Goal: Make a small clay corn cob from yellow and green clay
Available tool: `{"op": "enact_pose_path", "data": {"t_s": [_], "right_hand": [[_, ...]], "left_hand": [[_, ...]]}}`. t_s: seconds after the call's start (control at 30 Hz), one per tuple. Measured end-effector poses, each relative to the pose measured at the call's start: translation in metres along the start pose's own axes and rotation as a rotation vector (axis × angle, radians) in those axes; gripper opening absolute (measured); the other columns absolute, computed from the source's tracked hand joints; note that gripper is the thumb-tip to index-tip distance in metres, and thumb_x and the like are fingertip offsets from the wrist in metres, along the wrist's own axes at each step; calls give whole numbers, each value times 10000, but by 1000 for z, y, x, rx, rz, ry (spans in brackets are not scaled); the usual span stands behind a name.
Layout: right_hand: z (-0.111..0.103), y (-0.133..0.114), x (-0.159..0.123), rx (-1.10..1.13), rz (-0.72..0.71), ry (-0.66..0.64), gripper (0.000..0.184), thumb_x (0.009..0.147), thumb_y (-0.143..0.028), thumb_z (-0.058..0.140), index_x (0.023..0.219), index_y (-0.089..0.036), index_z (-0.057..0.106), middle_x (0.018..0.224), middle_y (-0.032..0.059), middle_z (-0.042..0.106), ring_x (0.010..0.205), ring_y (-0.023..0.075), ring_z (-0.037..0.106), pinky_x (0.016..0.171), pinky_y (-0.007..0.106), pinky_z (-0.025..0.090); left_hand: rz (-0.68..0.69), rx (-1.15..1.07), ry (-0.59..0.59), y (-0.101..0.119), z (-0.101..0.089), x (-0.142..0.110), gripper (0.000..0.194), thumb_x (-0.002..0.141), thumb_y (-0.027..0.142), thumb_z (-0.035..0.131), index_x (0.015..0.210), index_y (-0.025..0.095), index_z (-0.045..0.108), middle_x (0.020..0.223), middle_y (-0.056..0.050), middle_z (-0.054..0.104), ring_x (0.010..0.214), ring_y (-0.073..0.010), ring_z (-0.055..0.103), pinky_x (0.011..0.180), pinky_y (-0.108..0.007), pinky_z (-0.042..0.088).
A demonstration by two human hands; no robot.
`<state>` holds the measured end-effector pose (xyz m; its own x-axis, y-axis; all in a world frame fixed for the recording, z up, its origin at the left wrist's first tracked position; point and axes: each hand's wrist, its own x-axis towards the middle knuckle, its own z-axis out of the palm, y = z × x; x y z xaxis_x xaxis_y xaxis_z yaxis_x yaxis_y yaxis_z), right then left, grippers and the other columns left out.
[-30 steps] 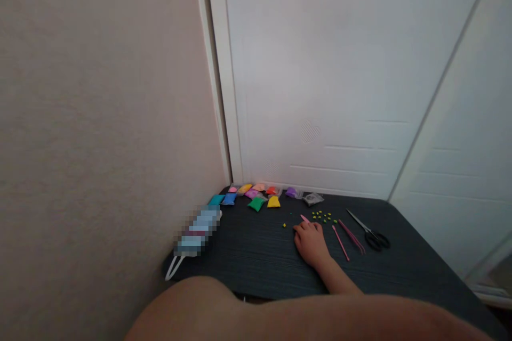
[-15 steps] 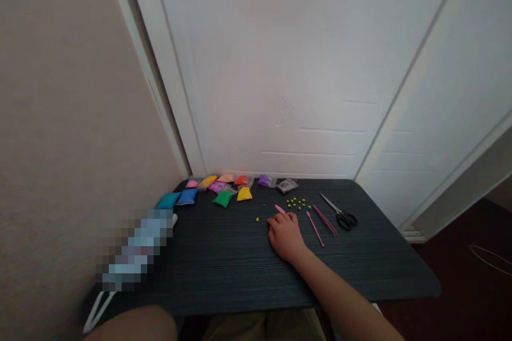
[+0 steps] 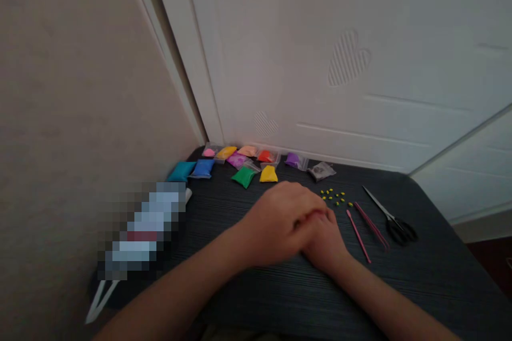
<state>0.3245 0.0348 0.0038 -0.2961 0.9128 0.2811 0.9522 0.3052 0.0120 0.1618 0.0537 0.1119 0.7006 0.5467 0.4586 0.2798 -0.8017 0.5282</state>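
My left hand (image 3: 280, 224) reaches across in front of my right hand (image 3: 328, 240) and overlaps it low over the dark table. The left fingers are curled, and what they hold, if anything, is hidden. Most fingers of my right hand are covered by the left, so its grip does not show. Just beyond the hands lie several small yellow-and-green pieces (image 3: 336, 203). To the right are a thin pink tool (image 3: 359, 237), pink tweezers (image 3: 372, 225) and scissors (image 3: 390, 217) with black handles.
Along the back of the dark table (image 3: 256, 293) lie several packets of coloured material, including a green one (image 3: 244, 176), a yellow one (image 3: 269, 173) and a grey one (image 3: 321, 171). A blurred-out item (image 3: 146, 229) lies at the left. A white panel (image 3: 288, 64) rises behind the table.
My left hand has come in from the lower left and now overlaps my right hand. The pink blade and the single yellow piece seen earlier are hidden. The view has moved closer and tilted.
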Motion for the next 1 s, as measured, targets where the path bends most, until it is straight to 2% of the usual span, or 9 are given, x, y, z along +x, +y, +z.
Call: {"op": "enact_pose_path", "data": {"t_s": [0.07, 0.13, 0.2, 0.27, 0.43, 0.67, 1.0], "right_hand": [[2, 0, 3, 44, 19, -60, 334, 823, -273, 416, 1135, -216, 522, 928, 54, 582, 899, 213, 480, 894, 414, 256], [4, 1, 4, 88, 33, -105, 364, 834, -276, 393, 1175, -198, 492, 964, 62, 571, 929, 220, 467, 911, 429, 245], [5, 3, 4, 119, 34, -150, 371, 842, -289, 377, 1183, -192, 485, 1002, 63, 562, 937, 221, 461, 923, 441, 237], [6, 6, 2, 144, 27, -180, 380, 847, -301, 371, 1194, -190, 478, 1033, 59, 553, 943, 216, 456, 937, 444, 231], [6, 10, -2, 153, 17, -214, 390, 856, -318, 369, 1208, -186, 472, 1081, 57, 537, 962, 209, 445, 950, 439, 237], [13, 13, 9, 161, 12, -251, 440, 845, -391, 390, 1223, -177, 463, 999, 70, 553, 913, 208, 452, 920, 449, 274], [8, 12, -2, 182, -9, -249, 423, 826, -353, 444, 1200, -160, 485, 990, 72, 560, 884, 198, 451, 914, 443, 280]], "left_hand": [[-196, -64, 103, -50, 3, 13, 174, 796, 156, 397, 815, 176, 569, 796, -5, 624, 765, -111, 567, 701, -225, 436], [-338, -48, 181, -90, 18, 8, 150, 790, 186, 426, 808, 168, 574, 790, -3, 625, 753, -119, 572, 701, -233, 434], [-425, -37, 211, -116, 33, -5, 162, 794, 193, 420, 802, 164, 579, 803, -7, 627, 762, -123, 573, 711, -237, 433], [-472, -39, 188, -130, 44, -16, 161, 783, 205, 437, 795, 165, 593, 787, -6, 632, 751, -128, 578, 700, -237, 437], [-586, -52, 172, -139, 48, -20, 161, 774, 226, 452, 804, 184, 604, 774, 8, 638, 697, -126, 581, 653, -230, 446], [-664, -15, 144, -143, 48, -20, 152, 779, 223, 458, 812, 215, 607, 757, 28, 629, 632, -109, 553, 602, -222, 423], [-663, 7, 98, -141, 50, -21, 138, 772, 208, 468, 815, 231, 597, 743, 35, 618, 630, -110, 550, 600, -226, 406]]}}
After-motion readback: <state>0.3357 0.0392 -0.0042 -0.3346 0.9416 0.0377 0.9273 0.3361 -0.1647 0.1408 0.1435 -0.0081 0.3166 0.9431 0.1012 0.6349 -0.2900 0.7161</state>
